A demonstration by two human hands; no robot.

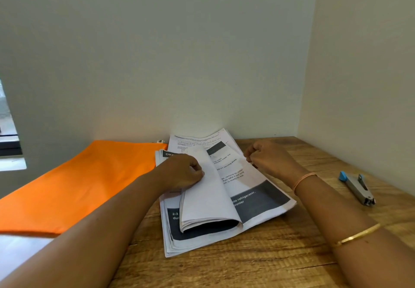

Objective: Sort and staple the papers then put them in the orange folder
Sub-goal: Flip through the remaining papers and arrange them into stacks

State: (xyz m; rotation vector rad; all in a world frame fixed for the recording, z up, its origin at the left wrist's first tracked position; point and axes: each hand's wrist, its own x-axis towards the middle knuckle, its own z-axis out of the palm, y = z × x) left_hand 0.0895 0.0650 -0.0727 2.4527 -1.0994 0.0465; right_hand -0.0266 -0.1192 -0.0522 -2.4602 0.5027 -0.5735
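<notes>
A stack of printed papers [258, 202] lies on the wooden table [247, 265] in the middle. Several top sheets [206, 197] are folded over to the left, blank backs up. My left hand [182, 173] grips the edge of those folded sheets with curled fingers. My right hand [267, 157] hovers over the right side of the stack, fingers curled, holding nothing that I can see. The orange folder [85, 184] lies flat to the left of the papers. A grey stapler with a blue end [357, 188] lies on the table at the right, apart from both hands.
Walls close the table in at the back [179, 63] and on the right [363, 63]. More printed sheets [197, 141] stick out behind the stack near the corner. A window edge [9, 134] shows at far left.
</notes>
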